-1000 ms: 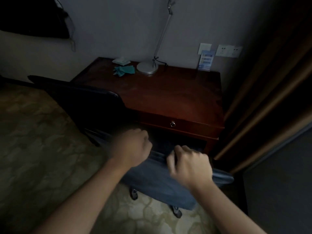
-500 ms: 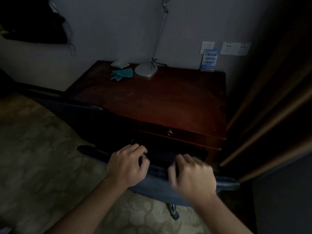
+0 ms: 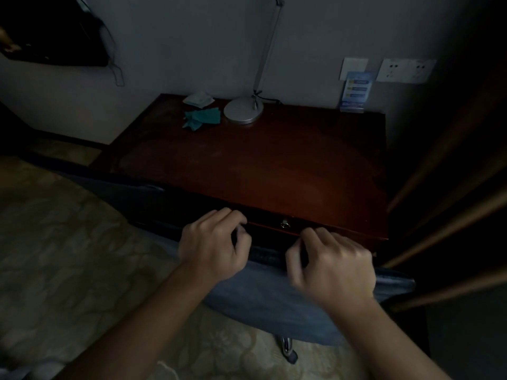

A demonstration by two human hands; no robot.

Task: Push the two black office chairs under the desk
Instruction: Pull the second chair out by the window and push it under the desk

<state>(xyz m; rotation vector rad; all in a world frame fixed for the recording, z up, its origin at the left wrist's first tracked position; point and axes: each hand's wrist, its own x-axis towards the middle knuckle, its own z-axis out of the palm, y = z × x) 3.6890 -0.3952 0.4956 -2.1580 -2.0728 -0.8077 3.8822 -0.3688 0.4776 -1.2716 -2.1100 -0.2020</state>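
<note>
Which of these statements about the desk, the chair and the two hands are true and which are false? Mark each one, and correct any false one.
1. Both hands rest on the top edge of the chair's backrest. True: left hand, right hand.
2. The desk lamp stands at the desk's front edge. False: its base sits at the back, near the wall.
3. The desk has a drawer with a small metal knob. True.
4. The green cloth lies right of the lamp base. False: it lies left of it.
</note>
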